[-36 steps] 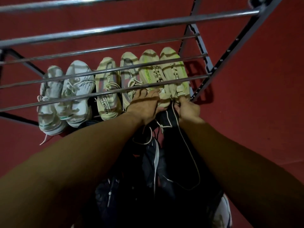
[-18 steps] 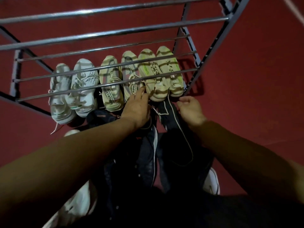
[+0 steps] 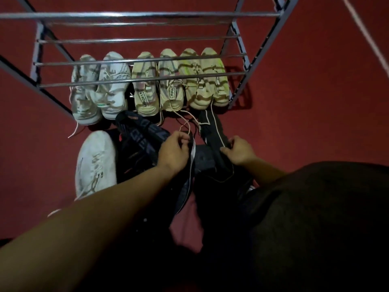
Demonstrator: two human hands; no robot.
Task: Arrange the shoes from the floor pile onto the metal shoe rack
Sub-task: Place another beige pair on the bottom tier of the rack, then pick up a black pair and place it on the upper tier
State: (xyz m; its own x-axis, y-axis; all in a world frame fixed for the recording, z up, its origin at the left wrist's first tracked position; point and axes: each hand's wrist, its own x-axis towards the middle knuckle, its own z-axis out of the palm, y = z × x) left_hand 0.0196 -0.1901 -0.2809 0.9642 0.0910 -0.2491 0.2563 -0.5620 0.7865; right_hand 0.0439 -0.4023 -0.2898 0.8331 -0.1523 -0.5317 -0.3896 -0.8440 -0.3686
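Observation:
The metal shoe rack point(image 3: 139, 79) stands ahead on the red floor. Its lowest tier holds a white pair point(image 3: 99, 89), a cream pair point(image 3: 157, 91) and a cream pair with neon-green marks point(image 3: 205, 81), heels toward me. In front lies the floor pile: a white shoe point(image 3: 95, 163), a dark shoe with grey lettering point(image 3: 141, 131) and more dark shoes. My left hand point(image 3: 173, 150) is closed on a dark shoe with a white-edged sole point(image 3: 189, 175). My right hand point(image 3: 239, 151) grips another dark shoe point(image 3: 211, 131) with a pale lace.
Loose cream laces point(image 3: 185, 121) trail from the rack's shoes onto the floor near my left hand. The upper rack bars point(image 3: 136, 16) carry no shoes. My dark clothing fills the lower right. Bare red floor point(image 3: 305, 102) lies to the right.
Both hands have drawn back from the heels of the cream shoes on the rack to the dark shoes in the pile. The view has tilted down and back.

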